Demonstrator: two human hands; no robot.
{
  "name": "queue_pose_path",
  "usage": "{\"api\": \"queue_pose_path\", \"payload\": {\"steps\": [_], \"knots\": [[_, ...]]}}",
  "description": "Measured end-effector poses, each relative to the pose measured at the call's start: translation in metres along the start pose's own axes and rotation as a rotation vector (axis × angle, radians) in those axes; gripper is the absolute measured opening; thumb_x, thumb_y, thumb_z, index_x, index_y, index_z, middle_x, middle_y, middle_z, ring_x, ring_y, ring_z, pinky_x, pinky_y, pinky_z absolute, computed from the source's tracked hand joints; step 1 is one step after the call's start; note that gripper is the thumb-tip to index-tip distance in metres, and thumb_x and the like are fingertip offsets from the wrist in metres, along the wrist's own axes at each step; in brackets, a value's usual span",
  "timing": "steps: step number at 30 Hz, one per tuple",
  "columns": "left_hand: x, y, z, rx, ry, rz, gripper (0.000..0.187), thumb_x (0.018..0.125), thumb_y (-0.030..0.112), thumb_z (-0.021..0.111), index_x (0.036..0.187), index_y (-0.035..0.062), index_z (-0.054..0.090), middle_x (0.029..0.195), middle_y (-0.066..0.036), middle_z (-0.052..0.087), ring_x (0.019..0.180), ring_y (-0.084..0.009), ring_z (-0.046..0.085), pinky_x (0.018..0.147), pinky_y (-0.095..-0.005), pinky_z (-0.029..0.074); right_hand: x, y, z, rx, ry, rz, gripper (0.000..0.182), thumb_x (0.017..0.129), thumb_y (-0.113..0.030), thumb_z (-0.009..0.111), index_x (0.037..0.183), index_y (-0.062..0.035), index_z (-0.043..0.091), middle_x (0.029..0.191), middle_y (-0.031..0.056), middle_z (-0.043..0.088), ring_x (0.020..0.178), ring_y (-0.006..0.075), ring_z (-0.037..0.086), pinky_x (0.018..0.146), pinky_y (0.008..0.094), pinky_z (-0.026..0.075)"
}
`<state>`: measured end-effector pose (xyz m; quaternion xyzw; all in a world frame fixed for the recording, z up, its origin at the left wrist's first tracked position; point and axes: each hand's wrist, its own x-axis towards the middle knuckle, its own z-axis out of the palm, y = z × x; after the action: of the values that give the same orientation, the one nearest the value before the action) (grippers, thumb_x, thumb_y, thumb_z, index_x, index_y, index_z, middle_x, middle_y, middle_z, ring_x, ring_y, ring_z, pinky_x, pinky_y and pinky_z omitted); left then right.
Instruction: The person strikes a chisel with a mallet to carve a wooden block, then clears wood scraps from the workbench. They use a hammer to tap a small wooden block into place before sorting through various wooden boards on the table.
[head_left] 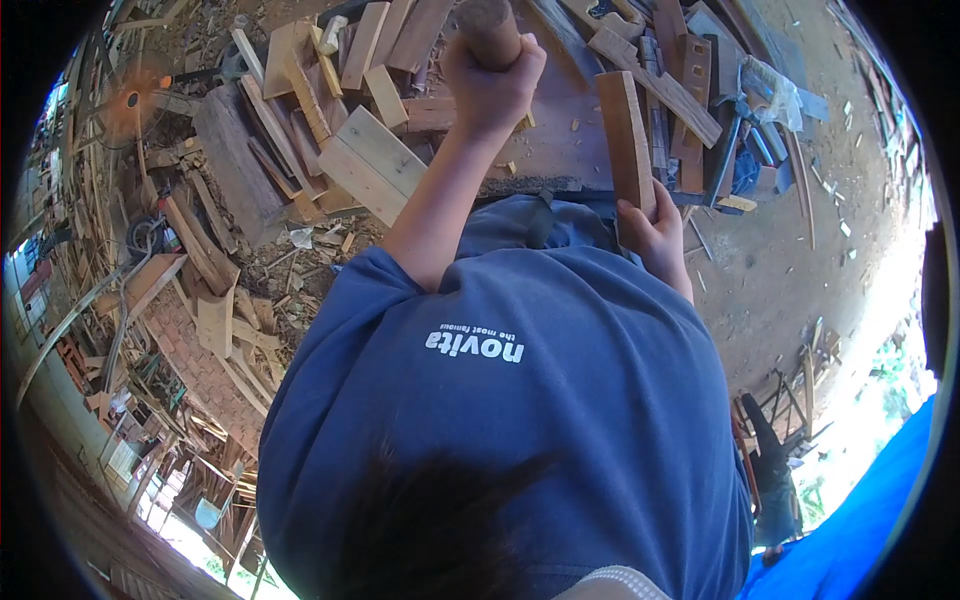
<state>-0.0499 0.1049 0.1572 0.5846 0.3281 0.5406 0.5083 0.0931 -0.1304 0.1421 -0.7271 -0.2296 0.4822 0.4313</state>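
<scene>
Nearest you, the dark blue cloth shirt with white "novita" lettering (500,430) fills the lower middle of the frame, dark hair showing over its bottom part. Above it, right of centre, your right hand (657,235) grips the lower end of a long brown rectangular block of wood (625,130), your thumb on its near face; your other fingers are partly hidden by the wood, so you cannot tell how all of them lie. The block slants up toward the top of the frame. At top centre your left hand (497,85) is curled around a thick brown wooden cylinder (488,35), its round end toward you, the fingers wrapped about it. Beyond and below your hands spreads a flat, dull brown surface (560,135), with small wood chips on it. Left of your left forearm lies a pale, broad piece of wood (372,165), and past it a jumble of boards and offcuts fills the upper left. In the upper right, a brown board with holes (694,85) lies among more planks, beside a clear crumpled plastic bag (772,92). Farther right stretches the brown dirt floor (790,280), scattered with chips.
</scene>
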Motion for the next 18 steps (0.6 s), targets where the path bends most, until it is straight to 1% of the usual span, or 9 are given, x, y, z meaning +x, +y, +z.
{"api": "queue_pose_path", "payload": {"steps": [4, 5, 7, 10, 13, 14, 15, 17, 18], "knots": [[-0.001, -0.004, 0.001, 0.161, -0.043, 0.064, 0.013, 0.082, -0.003, 0.063, 0.081, 0.0049, 0.053, 0.062, -0.002, 0.057, 0.049, -0.0087, 0.054, 0.043, -0.024, 0.043, -0.01, -0.047, -0.007, -0.062, -0.018, -0.034, 0.062, 0.081, -0.02, 0.072, 0.133, 0.0021, 0.047, 0.099, 0.0101, 0.065, 0.086, 0.0148, 0.06, 0.076, 0.0282, 0.049], [-0.003, -0.004, 0.003, 0.151, -0.035, 0.083, 0.013, 0.082, -0.003, 0.063, 0.081, 0.0049, 0.053, 0.062, -0.002, 0.057, 0.049, -0.0087, 0.054, 0.043, -0.024, 0.043, -0.013, -0.062, -0.008, -0.015, -0.018, -0.083, 0.063, 0.081, -0.02, 0.072, 0.134, 0.0027, 0.046, 0.104, 0.0113, 0.063, 0.093, 0.016, 0.06, 0.081, 0.0293, 0.048], [-0.007, -0.002, 0.009, 0.078, 0.077, -0.131, 0.011, 0.073, 0.009, 0.071, 0.075, 0.0043, 0.061, 0.068, -0.002, 0.064, 0.064, -0.0078, 0.061, 0.058, -0.0269, 0.049, -0.019, -0.095, -0.014, 0.026, -0.019, -0.158, 0.064, 0.081, -0.019, 0.072, 0.135, 0.0033, 0.044, 0.109, 0.0126, 0.062, 0.1, 0.0171, 0.059, 0.086, 0.0304, 0.047], [-0.007, -0.003, 0.01, 0.081, 0.06, -0.11, 0.012, 0.074, 0.008, 0.071, 0.079, 0.0034, 0.062, 0.071, -0.003, 0.065, 0.064, -0.0088, 0.06, 0.06, -0.0275, 0.05, -0.032, -0.154, -0.022, 0.024, -0.074, -0.368, 0.066, 0.082, -0.017, 0.07, 0.136, 0.0067, 0.04, 0.121, 0.0139, 0.057, 0.114, 0.02, 0.053, 0.097, 0.0339, 0.042], [-0.009, -0.01, 0.016, 0.009, 0.059, -0.119, 0.012, 0.074, 0.007, 0.07, 0.08, 0.0031, 0.061, 0.072, -0.003, 0.065, 0.064, -0.0091, 0.06, 0.061, -0.0275, 0.05, -0.039, -0.202, -0.015, 0.036, -0.15, -0.511, 0.067, 0.082, -0.017, 0.07, 0.136, 0.0061, 0.04, 0.122, 0.0135, 0.056, 0.112, 0.0203, 0.054, 0.094, 0.0341, 0.044], [-0.01, -0.012, 0.019, -0.044, 0.065, -0.137, 0.011, 0.074, 0.007, 0.07, 0.081, 0.0027, 0.061, 0.072, -0.004, 0.065, 0.065, -0.0091, 0.06, 0.062, -0.0275, 0.05, -0.037, -0.21, -0.012, -0.035, -0.165, -0.543, 0.065, 0.082, -0.02, 0.071, 0.135, 0.0052, 0.042, 0.115, 0.014, 0.059, 0.104, 0.0188, 0.057, 0.088, 0.0322, 0.047], [-0.009, -0.009, 0.022, -0.053, 0.063, -0.13, 0.011, 0.074, 0.007, 0.07, 0.081, 0.0027, 0.061, 0.072, -0.004, 0.065, 0.065, -0.0091, 0.06, 0.062, -0.0275, 0.05, -0.037, -0.22, -0.008, -0.041, -0.159, -0.55, 0.065, 0.082, -0.02, 0.071, 0.135, 0.0052, 0.042, 0.115, 0.014, 0.059, 0.104, 0.0188, 0.057, 0.088, 0.0322, 0.047], [-0.008, 0.0, 0.027, 0.004, 0.038, -0.093, 0.011, 0.075, 0.006, 0.069, 0.082, 0.0026, 0.062, 0.073, -0.004, 0.066, 0.066, -0.0098, 0.062, 0.062, -0.0277, 0.051, -0.037, -0.234, 0.0, -0.377, -0.147, -0.548, 0.061, 0.083, -0.023, 0.07, 0.132, 0.0043, 0.046, 0.103, 0.0145, 0.062, 0.094, 0.0162, 0.06, 0.08, 0.0303, 0.049], [-0.007, 0.006, 0.029, -0.005, 0.038, -0.087, 0.011, 0.075, 0.006, 0.069, 0.082, 0.0026, 0.062, 0.073, -0.004, 0.066, 0.066, -0.0098, 0.062, 0.062, -0.0277, 0.051, -0.034, -0.238, 0.0, -0.364, -0.186, -0.475, 0.059, 0.083, -0.025, 0.07, 0.13, 0.0041, 0.048, 0.093, 0.0139, 0.063, 0.086, 0.0143, 0.061, 0.075, 0.0295, 0.05]]}}
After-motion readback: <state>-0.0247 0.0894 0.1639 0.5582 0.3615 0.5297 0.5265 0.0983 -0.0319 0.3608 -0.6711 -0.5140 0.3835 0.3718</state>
